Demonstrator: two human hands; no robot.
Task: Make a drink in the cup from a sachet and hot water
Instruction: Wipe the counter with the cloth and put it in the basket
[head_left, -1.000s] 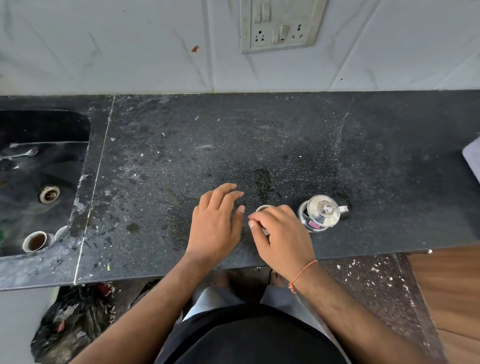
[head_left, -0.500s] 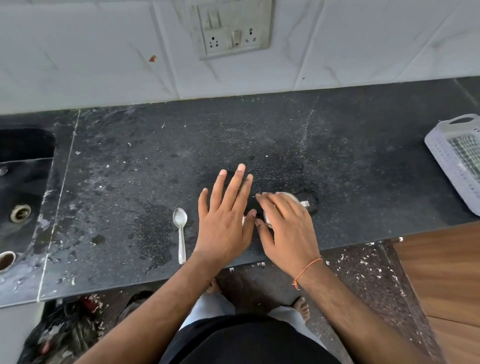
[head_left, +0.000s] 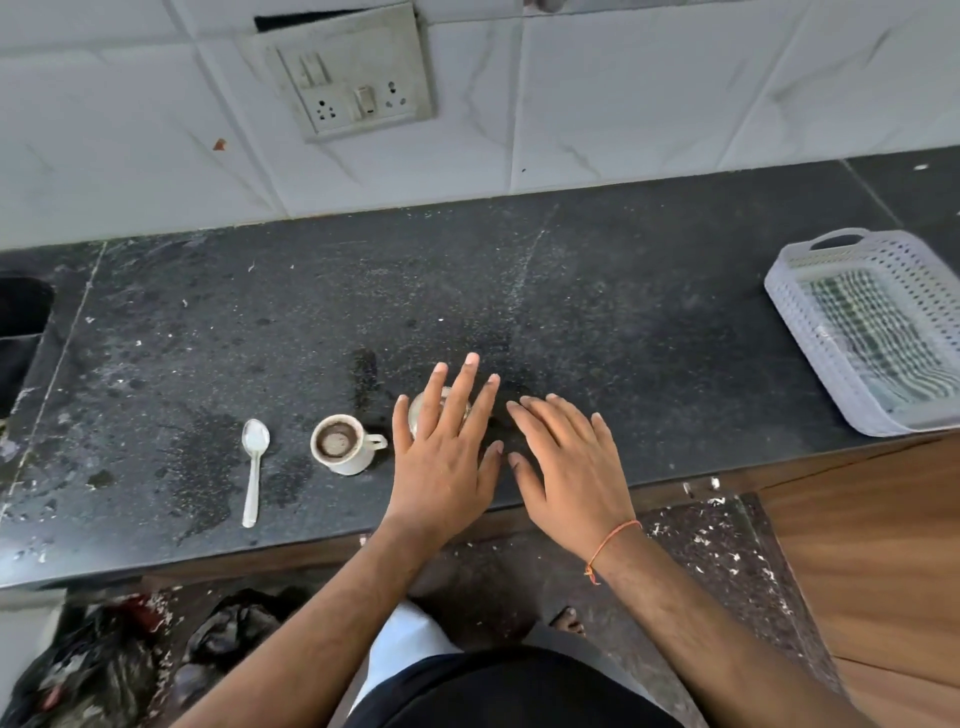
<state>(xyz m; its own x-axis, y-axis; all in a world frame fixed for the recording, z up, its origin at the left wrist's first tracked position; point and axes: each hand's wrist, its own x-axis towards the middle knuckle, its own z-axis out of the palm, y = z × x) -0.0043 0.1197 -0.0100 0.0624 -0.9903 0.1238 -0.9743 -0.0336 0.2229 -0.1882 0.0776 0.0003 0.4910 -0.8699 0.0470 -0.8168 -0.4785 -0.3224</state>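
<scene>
**Operator:** Two hands are over the dark speckled stone counter (head_left: 623, 312). Where is the small white ceramic cup (head_left: 340, 443), and how will it handle?

**Technician:** It stands upright near the counter's front edge, between the white plastic spoon (head_left: 254, 464) on its left and the left hand (head_left: 444, 457) on its right, apart from both. Brown contents with a pale froth show inside. Judged from its size and material: light, rigid, glazed and therefore slippery when wet, breakable if dropped. The side handle, pointing toward the left hand, is the recommended hold (the wall is likely hot if water has been added).

**Operator:** Finger state?

**Technician:** Left hand: fingers straight and spread, lying over a small shiny metal vessel (head_left: 415, 415) that it mostly hides; contact cannot be confirmed. Right hand (head_left: 569, 467): fingers straight, slightly fanned, flat near the counter, holding nothing.

**Operator:** Difference from half a second ago?

**Technician:** The right hand was curled over the metal vessel; it is now off it, to the right. The cup, then hidden behind the hands, is exposed. The white perforated plastic basket (head_left: 872, 332) shows more fully, the view having shifted.
</scene>
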